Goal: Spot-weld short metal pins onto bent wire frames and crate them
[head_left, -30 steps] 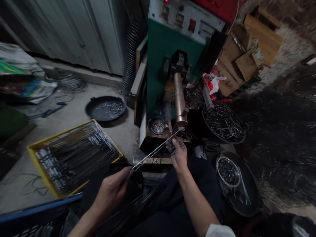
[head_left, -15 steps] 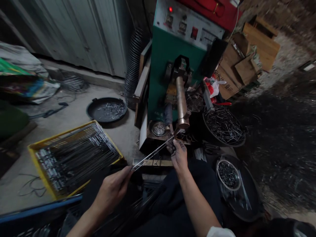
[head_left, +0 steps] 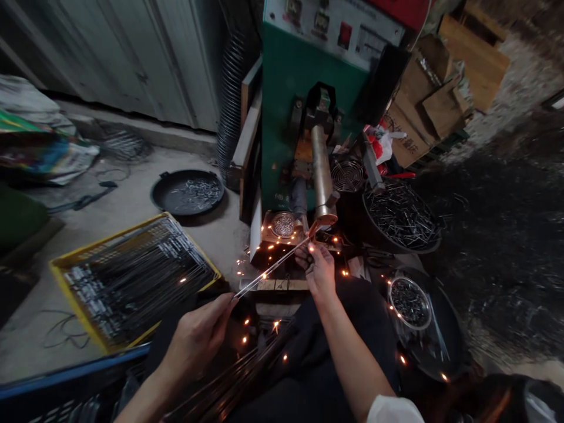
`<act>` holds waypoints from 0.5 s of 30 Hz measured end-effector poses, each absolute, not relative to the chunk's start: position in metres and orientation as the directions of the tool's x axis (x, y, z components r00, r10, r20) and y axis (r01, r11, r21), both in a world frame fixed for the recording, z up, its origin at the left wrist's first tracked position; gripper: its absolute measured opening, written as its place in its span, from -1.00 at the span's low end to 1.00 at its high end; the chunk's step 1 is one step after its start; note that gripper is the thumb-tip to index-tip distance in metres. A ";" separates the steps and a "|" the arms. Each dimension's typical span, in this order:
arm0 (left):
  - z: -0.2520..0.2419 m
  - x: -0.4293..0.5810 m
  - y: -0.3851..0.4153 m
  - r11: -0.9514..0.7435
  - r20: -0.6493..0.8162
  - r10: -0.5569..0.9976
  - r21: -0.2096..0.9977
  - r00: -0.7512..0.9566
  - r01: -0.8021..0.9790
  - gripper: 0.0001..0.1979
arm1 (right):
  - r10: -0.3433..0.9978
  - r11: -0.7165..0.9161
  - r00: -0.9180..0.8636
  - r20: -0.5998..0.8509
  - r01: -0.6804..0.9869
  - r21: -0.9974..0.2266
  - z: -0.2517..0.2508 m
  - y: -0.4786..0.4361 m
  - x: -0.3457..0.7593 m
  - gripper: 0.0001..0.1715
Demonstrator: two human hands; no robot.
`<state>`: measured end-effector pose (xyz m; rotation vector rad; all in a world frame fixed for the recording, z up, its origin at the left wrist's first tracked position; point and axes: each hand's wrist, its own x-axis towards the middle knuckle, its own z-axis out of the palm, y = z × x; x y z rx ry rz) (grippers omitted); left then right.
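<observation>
My left hand [head_left: 200, 332] is closed around the near end of a thin metal rod [head_left: 264, 275], which slants up and away to the welding machine [head_left: 282, 117]. At the rod's far end, my right hand [head_left: 319, 267] is closed in a pinch just below the machine's electrodes. What its fingertips hold is too small and hidden to make out. The thick upper electrode arm [head_left: 323, 170] ends right above the rod's tip, where it glows orange. Bright sparks fly out around both hands. A small round dish [head_left: 282, 225] of tiny metal parts sits beside the electrodes.
A yellow crate [head_left: 79, 302] of long rods stands at left, with a black pan [head_left: 165, 200] of small parts behind it. At right are a tub [head_left: 436, 244] of metal pieces and a clear bowl [head_left: 409, 302] on a dark tray [head_left: 453, 346]. More rods [head_left: 229, 382] lie across the lap.
Sparks have burst from the electrode tips and scattered outward, and the rod's tip now glows. Both hands keep nearly the same place and hold. The view has shifted slightly.
</observation>
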<state>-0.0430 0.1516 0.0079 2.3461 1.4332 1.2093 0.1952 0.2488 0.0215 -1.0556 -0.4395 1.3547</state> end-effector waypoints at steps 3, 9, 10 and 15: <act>0.008 -0.041 0.156 -0.528 0.540 0.811 0.511 0.224 0.678 -0.84 | 0.917 -0.094 0.290 -0.274 -0.510 -0.855 0.022 0.252 0.199 -0.72; 0.010 -0.034 0.182 -0.505 0.488 0.842 0.565 0.230 0.653 -0.77 | 0.922 -0.027 0.334 -0.197 -0.451 -0.892 0.023 0.263 0.215 -0.68; 0.010 -0.034 0.186 -0.507 0.488 0.841 0.563 0.233 0.652 -0.77 | 0.924 -0.026 0.331 -0.193 -0.447 -0.894 0.023 0.265 0.217 -0.68; 0.009 -0.035 0.195 -0.520 0.491 0.832 0.528 0.258 0.671 -0.77 | 0.924 -0.040 0.323 -0.206 -0.453 -0.891 0.021 0.272 0.219 -0.66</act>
